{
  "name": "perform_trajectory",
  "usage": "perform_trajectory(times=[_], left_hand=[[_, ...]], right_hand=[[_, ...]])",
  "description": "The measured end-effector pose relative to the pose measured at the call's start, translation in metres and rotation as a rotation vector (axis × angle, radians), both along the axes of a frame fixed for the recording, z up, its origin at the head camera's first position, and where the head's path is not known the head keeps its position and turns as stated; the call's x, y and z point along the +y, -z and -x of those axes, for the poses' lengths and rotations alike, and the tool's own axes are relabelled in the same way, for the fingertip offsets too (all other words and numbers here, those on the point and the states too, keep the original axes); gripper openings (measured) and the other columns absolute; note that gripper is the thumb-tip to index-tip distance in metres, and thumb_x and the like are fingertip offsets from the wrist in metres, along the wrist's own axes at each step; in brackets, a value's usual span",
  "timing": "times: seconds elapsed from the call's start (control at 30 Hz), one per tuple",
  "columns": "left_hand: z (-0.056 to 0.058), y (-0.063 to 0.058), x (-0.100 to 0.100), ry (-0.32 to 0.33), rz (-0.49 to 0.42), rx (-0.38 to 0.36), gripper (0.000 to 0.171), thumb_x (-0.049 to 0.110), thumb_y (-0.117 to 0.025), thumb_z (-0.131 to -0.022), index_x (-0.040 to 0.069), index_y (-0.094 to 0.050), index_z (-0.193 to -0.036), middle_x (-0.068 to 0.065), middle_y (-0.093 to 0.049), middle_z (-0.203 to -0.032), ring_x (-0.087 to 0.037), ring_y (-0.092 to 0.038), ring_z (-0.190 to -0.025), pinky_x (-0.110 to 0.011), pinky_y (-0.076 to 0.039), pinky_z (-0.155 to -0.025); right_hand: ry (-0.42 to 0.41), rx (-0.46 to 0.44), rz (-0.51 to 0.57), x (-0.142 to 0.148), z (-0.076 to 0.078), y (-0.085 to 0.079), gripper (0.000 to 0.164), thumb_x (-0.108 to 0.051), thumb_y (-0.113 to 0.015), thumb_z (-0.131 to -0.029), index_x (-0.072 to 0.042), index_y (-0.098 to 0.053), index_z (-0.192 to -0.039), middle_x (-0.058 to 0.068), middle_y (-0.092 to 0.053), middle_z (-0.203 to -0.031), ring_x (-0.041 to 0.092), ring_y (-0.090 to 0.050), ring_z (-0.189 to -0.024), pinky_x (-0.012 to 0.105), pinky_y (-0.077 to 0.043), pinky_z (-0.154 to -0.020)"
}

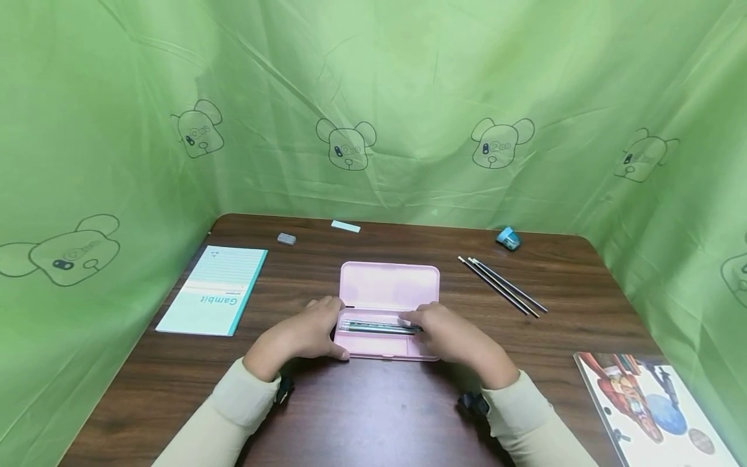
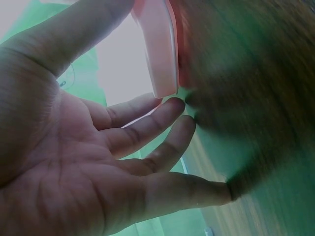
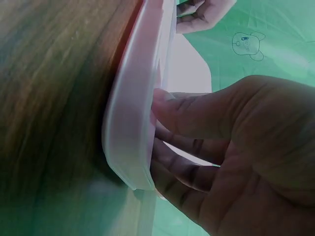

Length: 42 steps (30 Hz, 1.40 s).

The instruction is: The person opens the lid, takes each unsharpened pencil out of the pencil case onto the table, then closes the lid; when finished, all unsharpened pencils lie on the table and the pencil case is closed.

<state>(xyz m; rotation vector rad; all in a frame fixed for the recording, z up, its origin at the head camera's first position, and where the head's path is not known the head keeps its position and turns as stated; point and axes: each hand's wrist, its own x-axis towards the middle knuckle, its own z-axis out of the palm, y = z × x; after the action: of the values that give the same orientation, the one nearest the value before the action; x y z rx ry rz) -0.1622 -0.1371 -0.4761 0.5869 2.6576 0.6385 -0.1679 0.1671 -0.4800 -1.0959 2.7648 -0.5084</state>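
L hand (image 1: pixel 307 331) touches pink case (image 1: pixel 389 284), R hand (image 1: pixel 450 331) prob. on pencils (image 1: pixel 376 328) w/in.

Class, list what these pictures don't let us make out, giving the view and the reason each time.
- Head view: right ends of the thin dark pencils in the pink rectangular pencil case, hidden by the right hand.
- Right wrist view: the tips of its lower fingers, hidden behind the case's wall.
- Head view: near end of the white picture-covered book, cut off by the bottom edge.
- Head view: tiny print on the white-and-teal paper notebook, too small.
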Motion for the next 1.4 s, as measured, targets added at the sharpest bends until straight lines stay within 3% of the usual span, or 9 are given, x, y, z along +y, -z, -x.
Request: perform_trajectory(times=[0.33,0.5,0.67,0.93,1.4], left_hand=[[-0.002,-0.001,-0.001,-0.009,-0.01,-0.007,0.085,0.034,-0.102,-0.082,-0.006,-0.056,-0.141,-0.02,-0.065,-0.135,-0.036,-0.059,-0.121,-0.057,-0.05,-0.113],[-0.001,-0.001,-0.002,-0.011,0.003,-0.003,0.084,0.034,-0.102,-0.082,-0.005,-0.057,-0.141,-0.019,-0.065,-0.136,-0.036,-0.059,-0.122,-0.056,-0.05,-0.113],[0.0,-0.001,-0.001,-0.001,0.002,0.005,0.084,0.035,-0.102,-0.082,-0.005,-0.057,-0.14,-0.019,-0.065,-0.134,-0.036,-0.059,-0.122,-0.056,-0.05,-0.113],[-0.001,0.0,0.0,-0.013,0.002,-0.007,0.083,0.035,-0.102,-0.082,-0.003,-0.057,-0.141,-0.016,-0.066,-0.135,-0.033,-0.059,-0.121,-0.055,-0.05,-0.113],[0.003,-0.001,0.001,0.01,0.001,-0.011,0.083,0.032,-0.104,-0.08,-0.003,-0.058,-0.139,-0.016,-0.065,-0.132,-0.033,-0.059,-0.121,-0.056,-0.048,-0.114]], right_hand=[[0.015,-0.006,0.04,-0.003,0.003,0.001,0.04,0.014,-0.07,-0.092,-0.002,-0.079,-0.127,-0.001,-0.071,-0.086,0.011,-0.061,-0.082,0.032,-0.058,-0.077],[-0.025,-0.028,0.055,-0.002,0.003,0.001,0.041,0.015,-0.069,-0.091,-0.006,-0.08,-0.124,0.001,-0.073,-0.087,0.015,-0.064,-0.082,0.032,-0.057,-0.076],[0.005,-0.053,0.085,0.001,0.003,-0.005,0.046,0.016,-0.067,-0.092,-0.003,-0.079,-0.133,0.001,-0.075,-0.093,0.014,-0.066,-0.087,0.032,-0.059,-0.081],[0.078,-0.136,0.137,0.014,0.013,-0.018,0.042,0.009,-0.071,-0.099,-0.004,-0.076,-0.139,0.001,-0.079,-0.099,0.009,-0.071,-0.093,0.032,-0.061,-0.085],[0.09,-0.124,0.172,0.027,0.018,-0.032,0.045,0.013,-0.069,-0.097,-0.002,-0.074,-0.14,0.003,-0.079,-0.099,0.012,-0.073,-0.092,0.037,-0.062,-0.085]])
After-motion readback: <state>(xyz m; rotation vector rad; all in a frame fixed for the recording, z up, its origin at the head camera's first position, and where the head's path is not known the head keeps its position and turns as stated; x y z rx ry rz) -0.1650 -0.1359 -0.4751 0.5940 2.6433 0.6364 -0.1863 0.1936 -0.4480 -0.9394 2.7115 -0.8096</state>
